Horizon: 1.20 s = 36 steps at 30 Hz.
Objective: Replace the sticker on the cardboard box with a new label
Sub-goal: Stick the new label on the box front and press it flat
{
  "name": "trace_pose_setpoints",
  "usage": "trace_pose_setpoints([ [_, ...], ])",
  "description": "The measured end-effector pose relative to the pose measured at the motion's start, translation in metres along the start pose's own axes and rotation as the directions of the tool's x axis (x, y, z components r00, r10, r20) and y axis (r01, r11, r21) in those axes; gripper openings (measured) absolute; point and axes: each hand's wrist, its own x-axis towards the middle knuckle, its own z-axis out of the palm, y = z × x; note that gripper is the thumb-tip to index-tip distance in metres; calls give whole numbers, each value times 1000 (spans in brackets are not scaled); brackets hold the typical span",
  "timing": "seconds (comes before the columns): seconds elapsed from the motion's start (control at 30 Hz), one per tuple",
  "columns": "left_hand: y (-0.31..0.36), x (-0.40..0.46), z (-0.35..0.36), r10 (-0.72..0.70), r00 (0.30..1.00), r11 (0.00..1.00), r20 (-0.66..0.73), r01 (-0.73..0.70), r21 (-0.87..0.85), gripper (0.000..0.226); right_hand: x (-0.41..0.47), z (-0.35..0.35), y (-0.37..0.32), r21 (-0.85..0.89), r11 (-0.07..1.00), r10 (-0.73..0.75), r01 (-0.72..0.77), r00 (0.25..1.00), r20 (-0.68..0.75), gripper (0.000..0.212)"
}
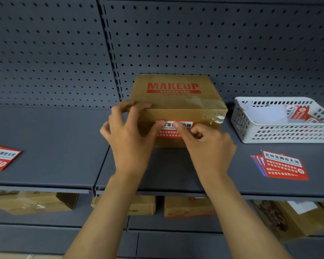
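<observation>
A brown cardboard box (178, 101) printed "MAKEUP" in red stands on a grey shelf, against the pegboard. A red and white sticker (183, 128) is on its front face, partly covered by my fingers. My left hand (128, 135) rests its fingertips on the box's top front edge and its thumb on the sticker's left end. My right hand (208, 146) presses its index finger and thumb on the middle of the sticker. A fanned stack of new red labels (282, 166) lies on the shelf to the right.
A white plastic basket (251, 131) with paper backings and used stickers stands at the right. Another red label stack (2, 157) lies at the far left. The grey shelf (54, 146) has a pegboard back wall. Several cardboard boxes (187, 206) fill the shelf below.
</observation>
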Motion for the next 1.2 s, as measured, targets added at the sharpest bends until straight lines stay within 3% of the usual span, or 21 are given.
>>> trace_pose_setpoints([
  [0.27,-12,13,-13,36,994,996,101,-28,-83,42,9,-15,17,27,995,90,-91,996,22,70],
  [0.4,-7,11,-11,14,991,989,136,5,-145,45,6,-15,16,33,998,51,-52,998,33,69],
  [0.53,2,6,-1,-12,996,999,89,17,-52,63,1,-6,2,-38,999,-28,30,998,55,71],
  [0.83,-17,11,-11,53,987,995,149,-41,-86,51,8,-13,21,-59,998,21,-18,999,43,72],
  [1.03,-10,7,-7,47,987,998,153,-39,-56,73,0,-4,8,-50,999,-15,20,996,92,70],
  [1.2,-10,9,-6,70,986,996,152,-77,40,72,-1,-2,7,-65,997,-32,39,995,96,66],
])
